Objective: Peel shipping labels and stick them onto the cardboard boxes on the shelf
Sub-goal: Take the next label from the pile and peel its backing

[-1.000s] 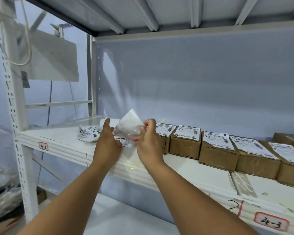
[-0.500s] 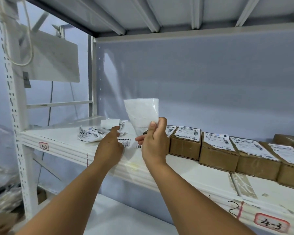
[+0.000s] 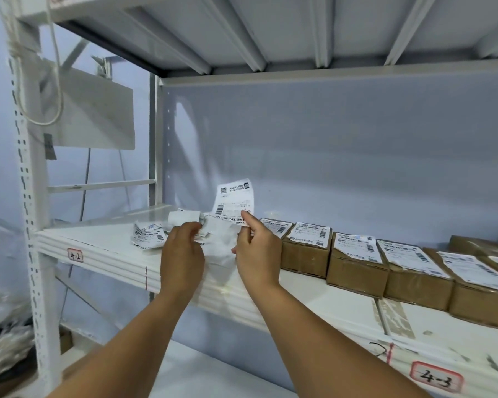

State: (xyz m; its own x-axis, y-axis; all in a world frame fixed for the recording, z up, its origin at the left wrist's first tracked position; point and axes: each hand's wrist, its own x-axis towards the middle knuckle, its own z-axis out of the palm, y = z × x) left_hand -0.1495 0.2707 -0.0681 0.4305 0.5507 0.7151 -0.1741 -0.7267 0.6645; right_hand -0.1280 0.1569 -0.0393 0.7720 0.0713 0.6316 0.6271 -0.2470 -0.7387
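Pinching shipping label [image 3: 235, 203] upright, right hand [image 3: 258, 254], left hand [image 3: 181, 254] gripping backing paper [image 3: 222, 249]

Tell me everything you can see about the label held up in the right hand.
The label is a white paper slip printed with black barcodes, a square code and small text. It stands nearly upright above the shelf, printed face toward the camera, slightly curled. The right hand pinches its lower right edge.

Single head-worn wide-angle view, facing forward and slightly down, close to the near edge of the shelf [image 3: 104, 245], cardboard boxes [image 3: 354, 272] at right.
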